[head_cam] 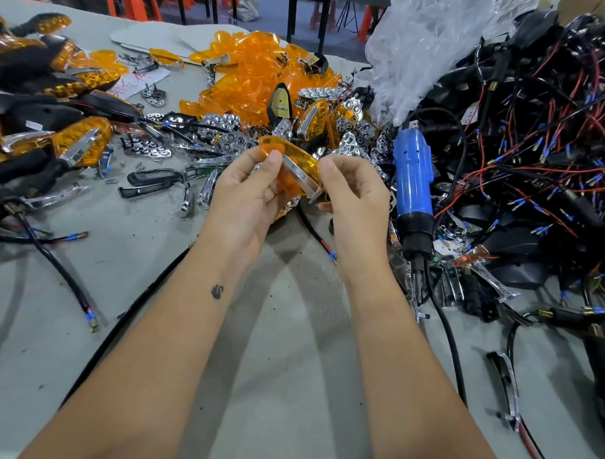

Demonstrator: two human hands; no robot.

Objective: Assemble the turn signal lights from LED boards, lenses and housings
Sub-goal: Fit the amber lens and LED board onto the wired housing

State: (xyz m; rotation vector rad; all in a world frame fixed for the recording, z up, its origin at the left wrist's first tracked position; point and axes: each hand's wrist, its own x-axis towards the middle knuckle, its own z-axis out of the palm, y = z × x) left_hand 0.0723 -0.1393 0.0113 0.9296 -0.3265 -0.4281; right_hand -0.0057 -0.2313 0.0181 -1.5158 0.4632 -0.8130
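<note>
Closest to us, our left hand (pixel 247 189) and right hand (pixel 355 197) meet above the grey table (pixel 284 331), both curled round one amber lens (pixel 291 167) with a chrome trim piece (pixel 301 176) set against it. The left thumb and fingers pinch its near end, while the right fingertips (pixel 327 166) clamp its far edge; neither hand is spread open. We judge this unit only partly built, with lens and trim being mated and no housing on it yet. Just beyond lie loose chrome reflectors (pixel 225 137) and the blue electric screwdriver (pixel 412 185), unused. Farther left sits a pile of finished lights (pixel 81 139), so some are done; farther back the heap of spare amber lenses (pixel 258 76) and, at right, the tangle of wired black housings (pixel 537 151) suggest plenty remains.
</note>
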